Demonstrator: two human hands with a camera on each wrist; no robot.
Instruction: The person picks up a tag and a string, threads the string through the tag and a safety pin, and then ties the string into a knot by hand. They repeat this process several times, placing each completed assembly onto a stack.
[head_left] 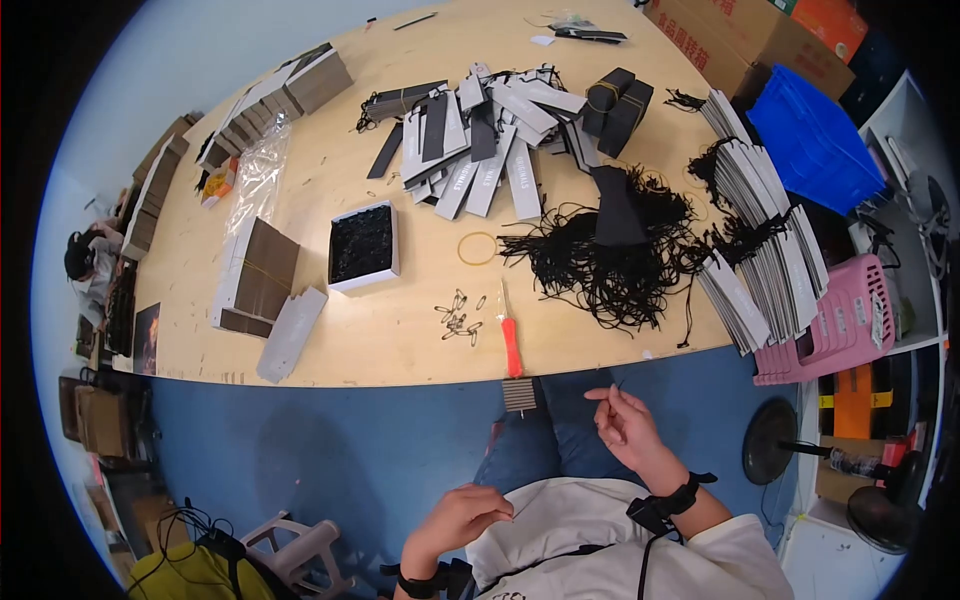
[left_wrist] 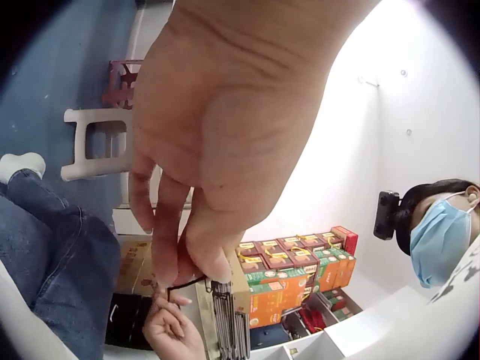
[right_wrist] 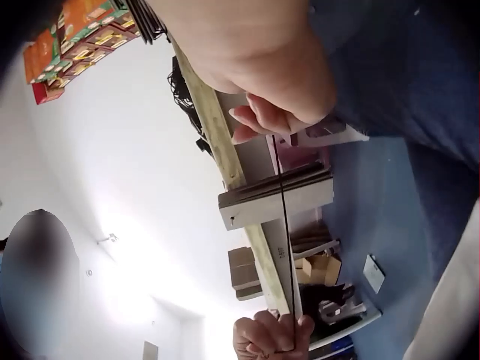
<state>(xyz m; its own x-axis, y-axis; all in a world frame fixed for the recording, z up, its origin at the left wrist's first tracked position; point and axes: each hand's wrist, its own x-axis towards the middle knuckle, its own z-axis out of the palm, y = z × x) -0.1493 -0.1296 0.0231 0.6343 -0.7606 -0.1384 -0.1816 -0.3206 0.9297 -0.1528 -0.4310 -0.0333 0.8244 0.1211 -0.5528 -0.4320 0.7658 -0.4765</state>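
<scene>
A thin black cord [right_wrist: 285, 217] stretches taut between my two hands. At its one end, my left hand [head_left: 463, 518] pinches it between thumb and fingers, low in front of the white shirt. My right hand [head_left: 628, 428] grips the other end, raised over the lap to the right. Just ahead of the hands, a small stack of grey tags [head_left: 520, 394] sits edge-on at the table's front edge; the right wrist view shows these stacked tags [right_wrist: 277, 199] behind the cord. A red-handled tool [head_left: 511, 345] with a thin metal tip lies on the table beyond it.
Loose black cords [head_left: 610, 260] lie heaped at the table's right, beside rows of corded tags [head_left: 770, 230]. Small metal pins [head_left: 458, 318], a white box of black material [head_left: 362, 245] and a banded tag stack [head_left: 258, 265] are on the left. A pink basket [head_left: 835, 320] stands right.
</scene>
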